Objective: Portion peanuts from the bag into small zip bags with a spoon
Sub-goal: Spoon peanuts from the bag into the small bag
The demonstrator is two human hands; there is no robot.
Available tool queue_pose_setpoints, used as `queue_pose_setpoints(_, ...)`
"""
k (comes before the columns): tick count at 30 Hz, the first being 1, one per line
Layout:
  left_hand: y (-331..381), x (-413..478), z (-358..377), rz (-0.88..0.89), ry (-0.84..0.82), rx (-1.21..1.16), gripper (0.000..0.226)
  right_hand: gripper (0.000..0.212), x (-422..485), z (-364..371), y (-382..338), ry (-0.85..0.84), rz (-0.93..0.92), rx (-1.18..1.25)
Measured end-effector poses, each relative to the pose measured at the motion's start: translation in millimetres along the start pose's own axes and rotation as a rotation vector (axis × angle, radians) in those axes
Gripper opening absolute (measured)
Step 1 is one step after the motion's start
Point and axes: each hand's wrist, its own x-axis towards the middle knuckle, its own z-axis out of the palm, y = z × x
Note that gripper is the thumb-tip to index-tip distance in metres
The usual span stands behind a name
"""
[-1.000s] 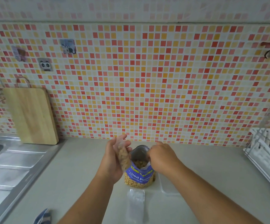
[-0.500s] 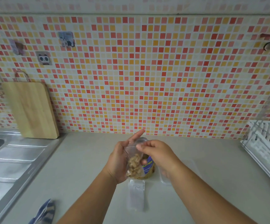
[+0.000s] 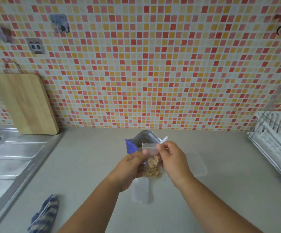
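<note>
the peanut bag (image 3: 137, 143), blue outside and silver inside, stands open on the grey counter (image 3: 92, 165) near the tiled wall (image 3: 153, 64). just in front of the peanut bag, lifted off the counter, is the small zip bag (image 3: 151, 153), its lower half filled with peanuts (image 3: 153, 168).

the left hand (image 3: 131, 167) grips the small zip bag from the left side, fingers curled behind it and thumb pressed on its front near the top. the right hand (image 3: 171, 158) pinches the small zip bag's top right corner with curled fingers. a thin white stick (image 3: 163, 140) pokes up from those fingers in front of the peanut bag's mouth; whether it is the spoon cannot be told.

in front of the peanut bag, under the hands, flat empty zip bags (image 3: 141, 190) lie on the counter. to the right of the peanut bag lies a clear plastic lid (image 3: 197, 163), and further right a white dish rack (image 3: 275, 140). far left of the peanut bag a wooden cutting board (image 3: 23, 103) leans on the wall beside the steel sink drainer (image 3: 10, 157). a striped cloth (image 3: 44, 214) lies well in front and to the left.
</note>
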Motion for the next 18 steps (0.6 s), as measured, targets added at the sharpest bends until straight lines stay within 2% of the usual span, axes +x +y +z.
queue_pose_setpoints(2, -11, -5, -11, -0.107, -0.001, 0.017, 0.046, 0.021, -2, -1, 21, -0.087, 0.136, 0.097)
queue_pose_setpoints(5, -43, -1, -32, -0.251, 0.290, 0.130, 0.043, 0.024, -9, 2, 64, -0.191, 0.316, 0.049)
queue_pose_setpoints(7, -70, 7, -41, -0.323, 0.469, 0.348, 0.033, 0.026, -13, 9, 91, -0.168, 0.372, -0.076)
queue_pose_setpoints(8, -81, 10, -43, -0.353, 0.508, 0.502, 0.032, 0.028, -14, 12, 102, -0.150, 0.388, -0.150)
queue_pose_setpoints(11, -103, 20, -42, -0.404, 0.521, 0.862, 0.042, 0.026, -14, 23, 120, -0.096, 0.423, -0.308)
queue_pose_setpoints(13, -113, 27, -43, -0.394, 0.527, 0.951, 0.044, 0.021, -13, 29, 128, -0.062, 0.454, -0.322)
queue_pose_setpoints(18, -118, 32, -49, -0.402, 0.574, 0.935, 0.004, 0.030, -8, 31, 138, -0.014, 0.454, -0.391)
